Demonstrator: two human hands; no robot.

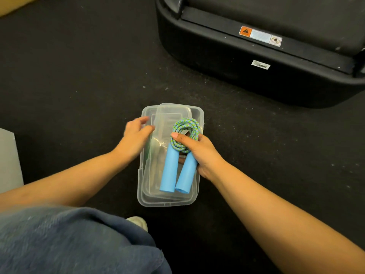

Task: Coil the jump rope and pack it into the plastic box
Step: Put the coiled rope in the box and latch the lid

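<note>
The box (pixel 170 202) is sitting on open dark floor (pixel 79 86), with bare floor lying on its left, right and near sides. A large black machine base (pixel 256 62) is blocking the far right, well apart from the box. The coiled rope (pixel 182 153) and right hand (pixel 201 153) are occupying the box's right half; the left hand (pixel 136 137) is covering its left rim. A knee (pixel 69 240) is crowding the near left.

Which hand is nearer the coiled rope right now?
Right. The right hand grips the coiled jump rope and its blue handles over the plastic box; the left hand hovers open at the box's left edge, apart from the rope.
</note>
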